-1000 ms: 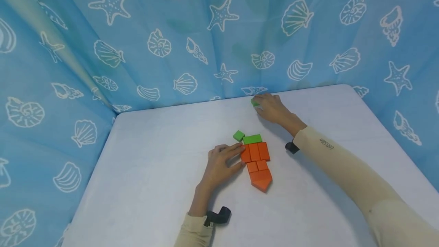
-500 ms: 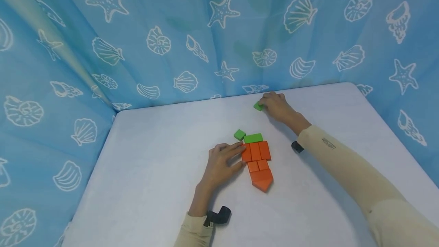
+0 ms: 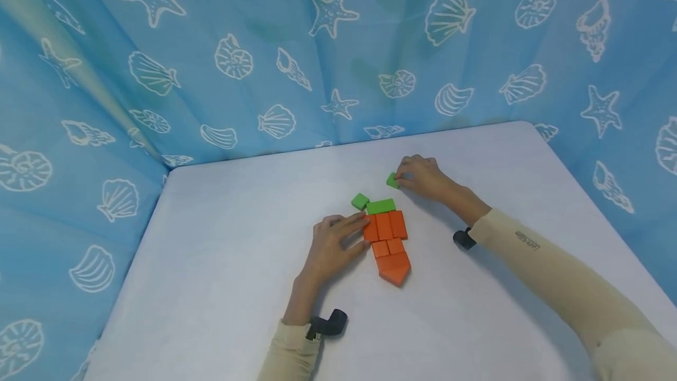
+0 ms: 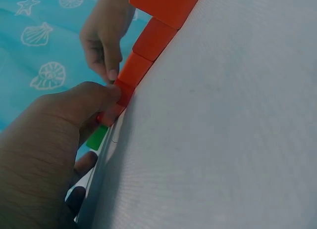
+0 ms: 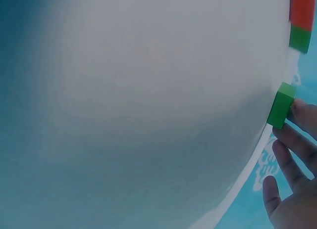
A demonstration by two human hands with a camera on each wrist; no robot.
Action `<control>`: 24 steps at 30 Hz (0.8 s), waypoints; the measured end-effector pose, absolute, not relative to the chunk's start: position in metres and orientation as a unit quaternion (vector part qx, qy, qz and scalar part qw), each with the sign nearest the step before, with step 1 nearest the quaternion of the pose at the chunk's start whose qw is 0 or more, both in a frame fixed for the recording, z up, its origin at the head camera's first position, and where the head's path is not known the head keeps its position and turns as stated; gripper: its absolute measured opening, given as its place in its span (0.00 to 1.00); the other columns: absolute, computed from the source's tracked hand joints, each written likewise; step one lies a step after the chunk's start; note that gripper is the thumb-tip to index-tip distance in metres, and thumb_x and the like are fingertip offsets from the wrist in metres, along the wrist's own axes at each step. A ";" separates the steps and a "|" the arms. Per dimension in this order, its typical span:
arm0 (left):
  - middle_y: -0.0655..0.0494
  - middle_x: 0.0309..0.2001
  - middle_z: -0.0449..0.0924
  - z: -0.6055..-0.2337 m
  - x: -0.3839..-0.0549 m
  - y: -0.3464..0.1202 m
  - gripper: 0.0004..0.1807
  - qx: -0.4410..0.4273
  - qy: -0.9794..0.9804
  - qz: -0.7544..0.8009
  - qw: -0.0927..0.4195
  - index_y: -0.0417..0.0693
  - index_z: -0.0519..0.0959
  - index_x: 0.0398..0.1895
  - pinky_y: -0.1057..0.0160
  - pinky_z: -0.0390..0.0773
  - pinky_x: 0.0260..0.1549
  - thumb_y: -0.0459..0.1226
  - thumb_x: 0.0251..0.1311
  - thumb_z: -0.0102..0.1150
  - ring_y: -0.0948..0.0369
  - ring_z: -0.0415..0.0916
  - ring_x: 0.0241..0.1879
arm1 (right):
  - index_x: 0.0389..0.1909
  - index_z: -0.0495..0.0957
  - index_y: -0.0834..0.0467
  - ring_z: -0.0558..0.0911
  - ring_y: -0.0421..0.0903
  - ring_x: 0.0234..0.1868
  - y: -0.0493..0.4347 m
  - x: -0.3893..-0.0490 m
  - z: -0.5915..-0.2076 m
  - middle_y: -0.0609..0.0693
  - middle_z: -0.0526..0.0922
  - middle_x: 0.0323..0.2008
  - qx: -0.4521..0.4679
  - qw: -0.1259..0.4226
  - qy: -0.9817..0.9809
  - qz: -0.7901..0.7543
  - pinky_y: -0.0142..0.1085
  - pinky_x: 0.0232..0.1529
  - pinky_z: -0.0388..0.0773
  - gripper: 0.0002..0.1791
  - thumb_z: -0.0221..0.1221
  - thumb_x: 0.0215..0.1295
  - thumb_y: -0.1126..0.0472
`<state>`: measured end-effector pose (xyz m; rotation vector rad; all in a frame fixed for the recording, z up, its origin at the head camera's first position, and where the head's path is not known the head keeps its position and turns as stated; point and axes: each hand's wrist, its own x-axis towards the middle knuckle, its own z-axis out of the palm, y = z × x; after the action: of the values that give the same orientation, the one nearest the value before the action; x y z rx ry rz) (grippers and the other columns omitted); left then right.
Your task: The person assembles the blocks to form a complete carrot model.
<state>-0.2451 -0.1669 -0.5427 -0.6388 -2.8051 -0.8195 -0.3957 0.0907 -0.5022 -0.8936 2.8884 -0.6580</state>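
Note:
My right hand (image 3: pixel 423 178) pinches a small green block (image 3: pixel 392 180) by its right side, close over the table. In the right wrist view the block (image 5: pixel 281 106) meets the fingertips, while the other fingers are spread. My left hand (image 3: pixel 330 246) lies to the left of an arrangement of orange blocks (image 3: pixel 384 226), thumb and forefinger touching the leftmost one with a gap between them. Its thumb rests by the orange blocks (image 4: pixel 143 53) in the left wrist view. A green rectangular block (image 3: pixel 381 206) abuts their top end, and a green square block (image 3: pixel 360 201) sits at its left.
A white-covered table (image 3: pixel 222 240) spans the lower view. Behind it and to the sides hangs a blue curtain (image 3: pixel 296 22) with white shells and starfish. Each wrist carries a black strapped camera, such as the left wrist's camera (image 3: pixel 330 323).
My right hand has drawn the green block from near the table's back edge toward the arrangement. The left hand has stayed by the orange blocks. The head view has shifted slightly.

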 end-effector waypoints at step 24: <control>0.69 0.70 0.68 -0.540 -0.247 -0.168 0.27 -0.215 -0.938 -0.262 0.069 0.65 0.74 0.68 0.48 0.62 0.58 0.53 0.67 0.60 0.56 0.65 0.62 | 0.41 0.87 0.58 0.79 0.53 0.46 0.094 -0.363 -0.506 0.50 0.82 0.38 -0.323 -0.001 0.911 -0.255 0.50 0.48 0.75 0.06 0.67 0.63 0.65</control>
<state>-0.2469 -0.1680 -0.5405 -0.6481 -2.8241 -0.7880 -0.3633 0.0941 -0.5064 -1.0162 2.8653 -0.8024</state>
